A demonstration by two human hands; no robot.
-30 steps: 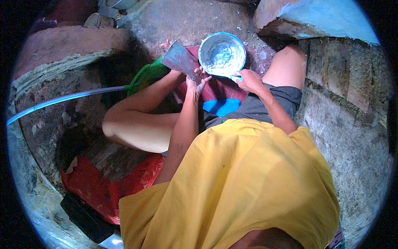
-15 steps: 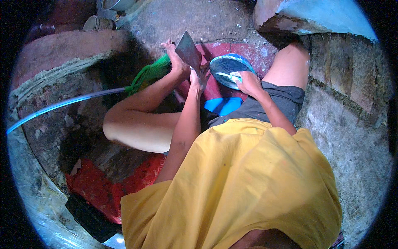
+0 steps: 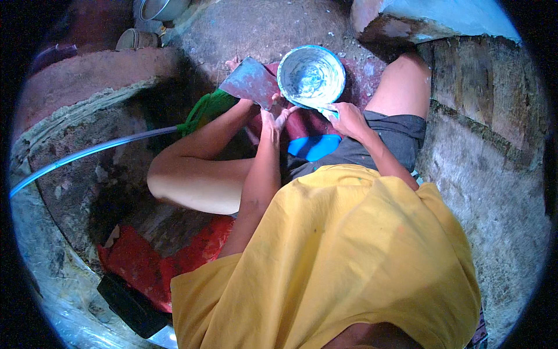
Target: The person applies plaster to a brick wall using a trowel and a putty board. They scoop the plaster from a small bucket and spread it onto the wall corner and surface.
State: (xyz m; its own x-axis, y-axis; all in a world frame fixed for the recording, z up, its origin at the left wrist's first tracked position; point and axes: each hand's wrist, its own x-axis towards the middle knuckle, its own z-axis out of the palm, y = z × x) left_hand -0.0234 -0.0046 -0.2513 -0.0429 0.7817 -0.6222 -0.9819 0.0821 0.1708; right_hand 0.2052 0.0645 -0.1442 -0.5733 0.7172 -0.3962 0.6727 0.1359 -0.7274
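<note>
My left hand, smeared white, is closed on the lower corner of a flat, grey, four-cornered plate, with a finger reaching toward the tub. A round blue-rimmed tub, coated inside with white paste, stands just beyond my hands with its mouth facing up. In my right hand is a thin, pale, paste-smeared tool. It lies at the tub's near rim; its far end is hard to make out.
Green netting and a pale hose lie left of my bent leg. A blue piece sits between my thighs. Red material and a black object are at lower left. A raised ledge stands upper right.
The tub has shifted up and left and turned from tilted to facing up. The grey plate has swung left and flatter. The tool in my right hand has moved from inside the tub to its near rim.
</note>
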